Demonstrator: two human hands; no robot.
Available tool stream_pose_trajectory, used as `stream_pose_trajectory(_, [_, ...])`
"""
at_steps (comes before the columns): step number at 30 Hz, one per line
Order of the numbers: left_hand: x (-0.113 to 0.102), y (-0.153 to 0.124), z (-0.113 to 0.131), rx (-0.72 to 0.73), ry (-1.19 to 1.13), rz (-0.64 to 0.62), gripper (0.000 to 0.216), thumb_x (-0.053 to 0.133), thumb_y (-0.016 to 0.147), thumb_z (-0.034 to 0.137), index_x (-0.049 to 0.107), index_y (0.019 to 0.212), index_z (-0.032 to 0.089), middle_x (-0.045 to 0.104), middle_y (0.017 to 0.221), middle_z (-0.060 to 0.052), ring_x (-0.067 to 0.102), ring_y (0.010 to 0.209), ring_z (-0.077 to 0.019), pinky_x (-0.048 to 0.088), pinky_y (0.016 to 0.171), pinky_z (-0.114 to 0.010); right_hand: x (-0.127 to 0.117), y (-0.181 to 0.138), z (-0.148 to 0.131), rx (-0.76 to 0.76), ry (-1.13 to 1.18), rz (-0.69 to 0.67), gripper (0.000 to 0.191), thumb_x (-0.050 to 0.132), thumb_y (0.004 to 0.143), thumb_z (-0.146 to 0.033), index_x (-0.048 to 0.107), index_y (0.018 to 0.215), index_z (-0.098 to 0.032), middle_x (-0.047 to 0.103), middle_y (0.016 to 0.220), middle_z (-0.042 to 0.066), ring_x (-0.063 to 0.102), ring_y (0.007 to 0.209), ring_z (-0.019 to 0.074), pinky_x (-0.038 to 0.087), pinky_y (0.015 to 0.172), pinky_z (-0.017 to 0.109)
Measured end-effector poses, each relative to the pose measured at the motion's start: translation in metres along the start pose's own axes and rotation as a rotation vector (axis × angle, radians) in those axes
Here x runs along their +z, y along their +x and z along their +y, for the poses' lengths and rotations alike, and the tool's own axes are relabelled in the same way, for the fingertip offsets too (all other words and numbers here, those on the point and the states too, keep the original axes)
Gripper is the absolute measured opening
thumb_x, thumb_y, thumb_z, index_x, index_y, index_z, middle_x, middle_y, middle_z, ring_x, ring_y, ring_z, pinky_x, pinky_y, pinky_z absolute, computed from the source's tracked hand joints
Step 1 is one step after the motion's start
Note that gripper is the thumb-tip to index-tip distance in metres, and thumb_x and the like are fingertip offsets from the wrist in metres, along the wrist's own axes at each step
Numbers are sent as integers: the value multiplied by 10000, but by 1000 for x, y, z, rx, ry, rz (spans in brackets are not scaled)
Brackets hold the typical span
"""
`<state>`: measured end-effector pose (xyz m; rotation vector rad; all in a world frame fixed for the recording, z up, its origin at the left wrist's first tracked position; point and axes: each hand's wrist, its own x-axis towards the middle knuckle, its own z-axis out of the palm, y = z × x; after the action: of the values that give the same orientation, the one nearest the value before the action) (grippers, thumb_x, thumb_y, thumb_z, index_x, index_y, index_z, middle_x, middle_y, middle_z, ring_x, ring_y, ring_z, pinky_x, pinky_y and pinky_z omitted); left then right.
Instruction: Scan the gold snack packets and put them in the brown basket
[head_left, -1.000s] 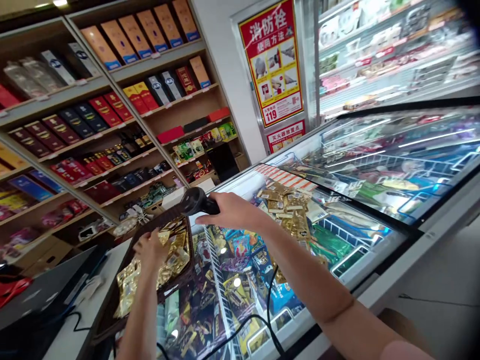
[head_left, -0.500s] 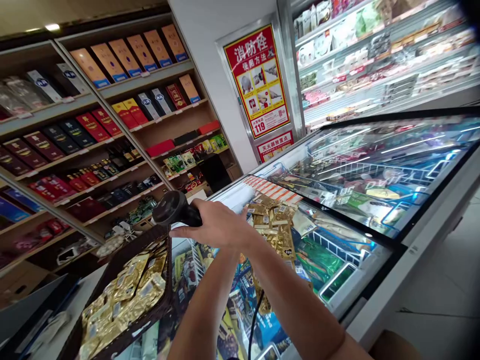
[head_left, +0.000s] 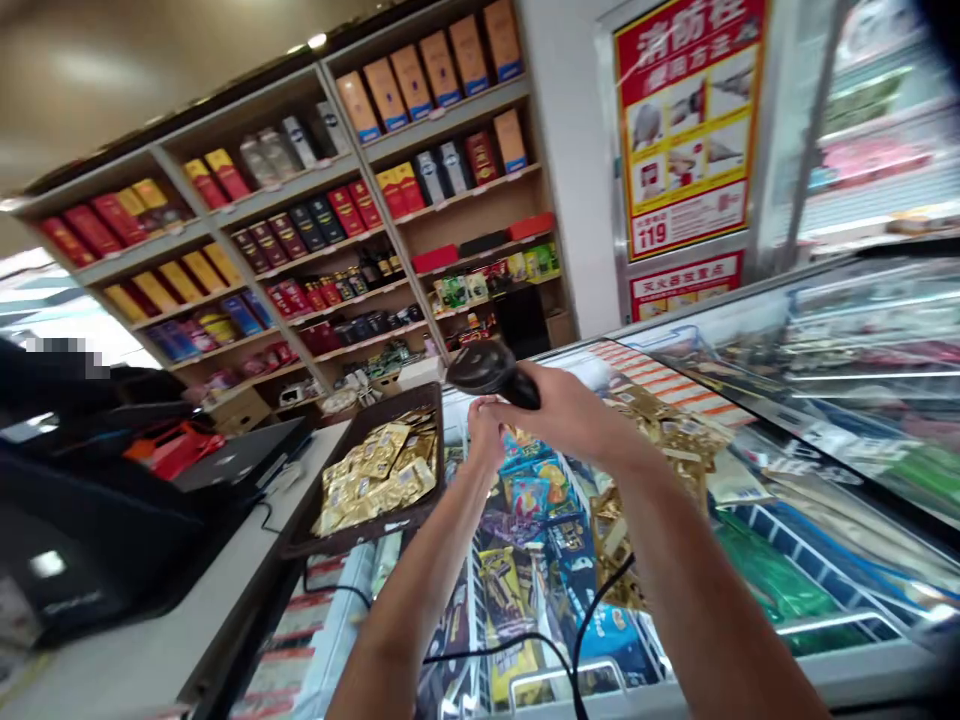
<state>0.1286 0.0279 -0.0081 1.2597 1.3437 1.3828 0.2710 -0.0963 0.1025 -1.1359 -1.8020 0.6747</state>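
A black handheld barcode scanner [head_left: 487,372] is gripped in my right hand [head_left: 566,410], its head tilted to the left. Just below and left of it is my left hand [head_left: 487,432], fingers drawn together; what they hold, if anything, is hidden. Both hands are above a chest freezer full of colourful ice-cream packs [head_left: 525,495]. Left of my hands, a dark brown basket [head_left: 300,530] contains many gold-wrapped packets [head_left: 375,470]. More gold packets [head_left: 667,430] lie in a pile beyond my right forearm. The scanner's black cable [head_left: 551,640] loops below my arms.
A counter [head_left: 225,590] runs along the left, bearing a bulky black machine [head_left: 97,500]. Shelves [head_left: 420,130] of boxed goods stand behind. The freezer's glass lid [head_left: 862,370] slants at right, near green packs [head_left: 787,570] in a wire basket. A red poster [head_left: 690,130] hangs on the wall.
My view has swung left, bringing the counter and black machine into sight. My left hand, earlier hidden behind the right, now shows beside the scanner. The scanner is still in my right hand.
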Motion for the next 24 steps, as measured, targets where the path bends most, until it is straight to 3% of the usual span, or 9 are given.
stream_pose_trajectory(3, [-60,-8,7,19,-232,125,358,708,770,519,529,891,233,562,673,52,573,601,-113,416,546,-219,5,0,-1,15,-23,-13,435,723,831,-521,705,1124,-200,742,961,90,659,873,260,468,718,323])
stream_pose_trajectory(5, [-94,-14,12,39,-335,137,415,811,657,481,549,853,226,558,667,70,549,576,-94,428,555,-213,9,0,-2,13,-31,-8,437,719,825,-542,708,1108,-209,735,927,71,650,824,241,460,692,310])
stream_pose_trajectory(10, [-150,-21,25,43,-301,161,462,865,560,487,594,819,217,583,686,66,528,565,-84,409,533,-209,16,0,-5,84,-72,1,451,743,781,-575,708,1020,-194,645,682,22,575,627,195,393,552,280])
stream_pose_trajectory(15, [-173,-21,39,92,-268,129,475,878,537,522,611,765,202,625,703,35,564,611,-107,424,566,-221,23,-1,-7,131,7,-75,467,745,763,-607,684,970,-194,513,532,-33,440,482,139,308,463,262])
stream_pose_trajectory(24, [-181,-27,47,162,-197,96,405,892,586,487,649,707,186,670,696,3,608,646,-130,455,584,-231,27,-7,-13,121,90,-283,457,768,740,-616,680,918,-205,510,520,-36,413,463,123,295,443,258])
